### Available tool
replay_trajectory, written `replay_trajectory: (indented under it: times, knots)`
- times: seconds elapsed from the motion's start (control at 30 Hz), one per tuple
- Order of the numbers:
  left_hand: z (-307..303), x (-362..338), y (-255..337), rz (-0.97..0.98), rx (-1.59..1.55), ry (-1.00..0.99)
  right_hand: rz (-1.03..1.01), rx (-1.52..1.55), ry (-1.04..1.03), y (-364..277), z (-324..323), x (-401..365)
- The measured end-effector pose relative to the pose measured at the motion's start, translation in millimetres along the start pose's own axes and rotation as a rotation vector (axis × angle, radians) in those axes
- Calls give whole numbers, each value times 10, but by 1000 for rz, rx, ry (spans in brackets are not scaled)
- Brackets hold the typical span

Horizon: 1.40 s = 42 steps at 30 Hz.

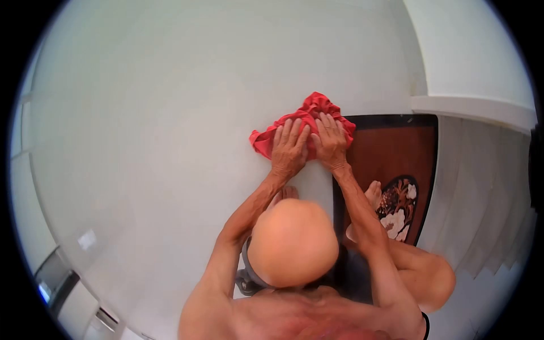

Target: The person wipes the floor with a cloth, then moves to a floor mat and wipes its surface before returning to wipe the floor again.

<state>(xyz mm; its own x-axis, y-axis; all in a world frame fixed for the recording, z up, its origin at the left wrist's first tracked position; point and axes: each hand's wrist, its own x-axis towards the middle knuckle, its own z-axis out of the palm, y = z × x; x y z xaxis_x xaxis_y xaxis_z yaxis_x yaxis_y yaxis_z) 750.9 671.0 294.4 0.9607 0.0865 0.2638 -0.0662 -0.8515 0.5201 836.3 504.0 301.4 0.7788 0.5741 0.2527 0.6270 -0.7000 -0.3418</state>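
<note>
A crumpled red cloth [316, 105] lies on the pale floor [170, 113], its right end touching the corner of a dark-bordered mat. My left hand [290, 146] rests palm down on the cloth's left part, fingers stretched forward. Beside it, my right hand [330, 139] lies flat on the right part, fingers also extended. The two hands are close together, with a narrow strip of cloth showing between them. What is under the palms is hidden.
A brown mat [385, 153] with a black border and white flower pattern lies at the right, with my foot [373, 195] on it. Behind it are a white ledge [476, 107] and grey pleated fabric [481, 187]. A dark object [56, 277] stands at lower left.
</note>
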Motion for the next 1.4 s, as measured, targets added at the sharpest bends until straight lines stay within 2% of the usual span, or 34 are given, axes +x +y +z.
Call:
replay_trajectory:
  times: [0.27, 0.53, 0.63, 0.73, 0.87, 0.97, 1.07, 1.17, 1.2, 1.3, 1.4]
  knots:
    - [94, -8, -3, -25, 31, 8, 18, -72, 103, -58, 275, -12]
    - [392, -125, -206, -90, 221, 149, -80, 33, 163, 3, 741, 154]
    - [326, -474, -555, -178, 332, 189, -145, 175, 150, -388, 1091, 236]
    - [-120, -1055, -801, -356, 364, 180, -282, 217, 90, -1113, 1375, 222]
    - [-211, -1595, -750, -494, 424, 228, -378, 256, 7, -1512, 1339, -54]
    - [-51, -1585, -651, -517, 555, 270, -451, 384, 16, -1352, 1307, -94]
    - [114, -1246, -601, -495, 474, 274, -480, 305, 30, -1022, 1292, 77]
    - [325, -600, -540, -441, 415, 276, -425, 158, 40, -545, 1178, 370]
    - [424, -400, -507, -397, 391, 277, -350, 181, 59, -375, 1249, 429]
    - [728, 129, -374, -274, 330, 287, -229, 129, 54, 137, 940, 564]
    - [975, 460, -22, -179, 177, 261, -110, 25, 105, 674, 791, 367]
